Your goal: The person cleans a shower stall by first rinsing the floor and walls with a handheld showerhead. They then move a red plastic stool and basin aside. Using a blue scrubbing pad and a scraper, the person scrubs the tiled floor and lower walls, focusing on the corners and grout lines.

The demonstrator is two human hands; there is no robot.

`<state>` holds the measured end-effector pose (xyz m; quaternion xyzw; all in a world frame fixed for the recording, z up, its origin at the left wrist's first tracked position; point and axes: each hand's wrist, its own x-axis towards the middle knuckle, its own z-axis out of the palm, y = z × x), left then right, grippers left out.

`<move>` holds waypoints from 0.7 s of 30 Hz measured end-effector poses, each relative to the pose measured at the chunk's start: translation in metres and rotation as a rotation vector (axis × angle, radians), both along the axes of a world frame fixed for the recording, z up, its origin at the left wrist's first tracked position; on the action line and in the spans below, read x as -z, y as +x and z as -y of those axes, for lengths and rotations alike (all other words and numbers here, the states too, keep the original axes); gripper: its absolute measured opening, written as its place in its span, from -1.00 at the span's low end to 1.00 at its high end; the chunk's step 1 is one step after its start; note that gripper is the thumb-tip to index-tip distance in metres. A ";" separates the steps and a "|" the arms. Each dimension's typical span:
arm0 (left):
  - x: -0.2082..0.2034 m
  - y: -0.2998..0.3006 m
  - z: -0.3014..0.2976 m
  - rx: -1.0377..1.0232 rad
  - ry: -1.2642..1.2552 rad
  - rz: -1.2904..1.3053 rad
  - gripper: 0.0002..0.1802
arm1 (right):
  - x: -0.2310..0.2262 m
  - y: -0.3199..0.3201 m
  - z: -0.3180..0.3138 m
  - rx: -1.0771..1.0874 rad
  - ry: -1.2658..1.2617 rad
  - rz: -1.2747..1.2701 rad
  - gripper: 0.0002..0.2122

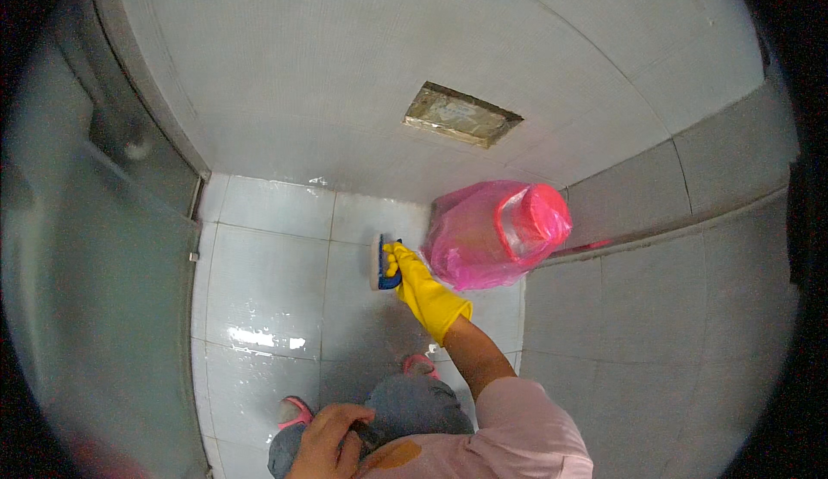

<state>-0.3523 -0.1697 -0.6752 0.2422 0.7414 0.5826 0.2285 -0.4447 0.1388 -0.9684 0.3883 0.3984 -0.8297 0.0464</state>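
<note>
My right hand (412, 281), in a yellow rubber glove, is closed round the blue handle of a scrub brush (377, 263). The brush is tipped on its side, its pale bristle side facing left, low over the white floor tiles (267, 263); I cannot tell whether it touches them. My bare left hand (332, 436) rests by my lap with curled fingers, against something dark that is mostly hidden. Just right of the glove stands a container wrapped in translucent pink plastic (474, 233), with a pinkish-red round top (548, 212).
Wet patches shine on the floor. A grey tiled wall (302, 91) with a recessed metal-looking panel (461, 115) rises ahead, and another tiled wall (638, 298) stands at right. A frosted glass door (103, 263) lines the left. My pink sandals (296, 412) are below.
</note>
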 end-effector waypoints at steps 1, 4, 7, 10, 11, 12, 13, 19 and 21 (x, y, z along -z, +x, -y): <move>0.000 0.001 0.001 -0.002 -0.005 -0.004 -0.68 | 0.005 0.002 0.000 0.070 -0.112 -0.013 -0.79; 0.004 0.001 0.002 -0.025 0.078 0.066 -0.68 | -0.008 0.000 0.009 0.193 -0.380 -0.065 -0.80; -0.001 0.000 0.000 -0.004 0.061 0.047 -0.69 | -0.004 -0.002 -0.002 0.111 -0.362 -0.131 -0.83; 0.000 -0.004 0.000 0.048 0.025 0.055 -0.70 | 0.006 -0.039 0.008 0.048 0.621 0.111 -0.81; -0.002 -0.006 -0.002 0.055 0.008 0.050 -0.70 | 0.040 -0.045 -0.014 0.088 0.847 0.112 -0.79; -0.005 -0.008 -0.004 0.089 0.010 0.051 -0.71 | 0.086 -0.042 -0.059 0.152 1.093 0.137 -0.76; -0.004 -0.007 -0.003 0.057 -0.034 0.052 -0.71 | 0.095 -0.056 -0.055 0.150 1.214 0.134 -0.73; 0.011 -0.016 -0.004 0.026 -0.056 0.163 -0.70 | 0.094 -0.098 -0.082 0.278 1.318 0.389 -0.70; 0.031 -0.008 0.000 0.024 -0.104 0.054 -0.70 | 0.088 -0.103 -0.082 0.284 1.443 0.571 -0.77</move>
